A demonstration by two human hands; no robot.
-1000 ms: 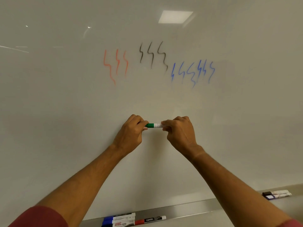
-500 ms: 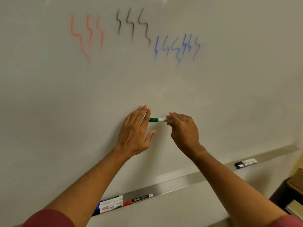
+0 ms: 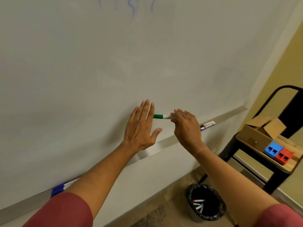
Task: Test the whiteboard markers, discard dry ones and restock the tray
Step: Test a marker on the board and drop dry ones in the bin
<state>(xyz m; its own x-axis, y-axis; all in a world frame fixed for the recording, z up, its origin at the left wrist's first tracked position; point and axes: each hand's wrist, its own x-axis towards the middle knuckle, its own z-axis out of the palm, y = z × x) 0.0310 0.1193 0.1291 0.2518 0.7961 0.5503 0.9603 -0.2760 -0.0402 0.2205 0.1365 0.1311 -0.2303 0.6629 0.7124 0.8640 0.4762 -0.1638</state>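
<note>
My right hand (image 3: 186, 126) pinches a green-capped whiteboard marker (image 3: 161, 116) by its white barrel and holds it level in front of the whiteboard (image 3: 98, 66). My left hand (image 3: 141, 126) is flat with fingers spread, its palm against the cap end of the marker. On the metal tray (image 3: 164, 147) lie blue-capped markers (image 3: 59, 189) at the left, partly hidden by my left arm, and a marker pair (image 3: 207, 125) at the right. Blue test squiggles (image 3: 132, 5) show at the board's top edge.
A black-lined waste bin (image 3: 205, 202) on the floor holds several discarded markers. At the right a black-framed chair (image 3: 255, 151) carries an open cardboard box (image 3: 260, 133) and blue and red small boxes (image 3: 278, 152). A yellow wall is behind it.
My left hand let go of the green cap and opened flat against its end. The view swung down and right, bringing the bin and chair into sight; red and black squiggles left the frame.
</note>
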